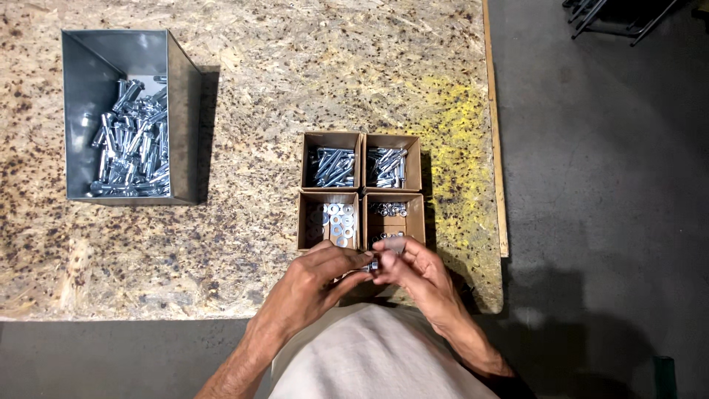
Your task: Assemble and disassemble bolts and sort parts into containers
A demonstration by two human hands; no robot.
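Pinching a small bolt (374, 264) between left hand (314, 284) and right hand (419, 275), both closed on it (just below the four cardboard boxes (361, 191)), over the worktop (258, 111).

Dim, sharp view, shadows rightward

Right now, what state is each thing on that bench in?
Metal bin: open, part full of bolts.
Four cardboard boxes: open, touching in a square.
Washers: loose in the near left box.
Left hand: pinching a small metal part.
Right hand: fingers on the same part.
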